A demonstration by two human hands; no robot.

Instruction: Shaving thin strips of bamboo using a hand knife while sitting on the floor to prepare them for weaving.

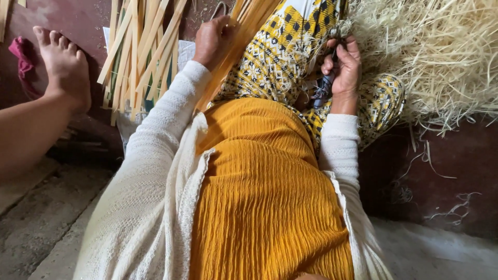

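My left hand is closed around a bundle of long bamboo strips that slants up to the top edge over my lap. My right hand grips a dark-handled knife pointing down beside my knee, close to the strips' upper end. Both arms are in white knitted sleeves. My lap is covered by yellow patterned cloth and a mustard top.
A fan of flat bamboo strips lies on the floor at upper left. A big heap of pale bamboo shavings fills the upper right. Another person's bare foot and leg rest at the left, beside a pink cloth.
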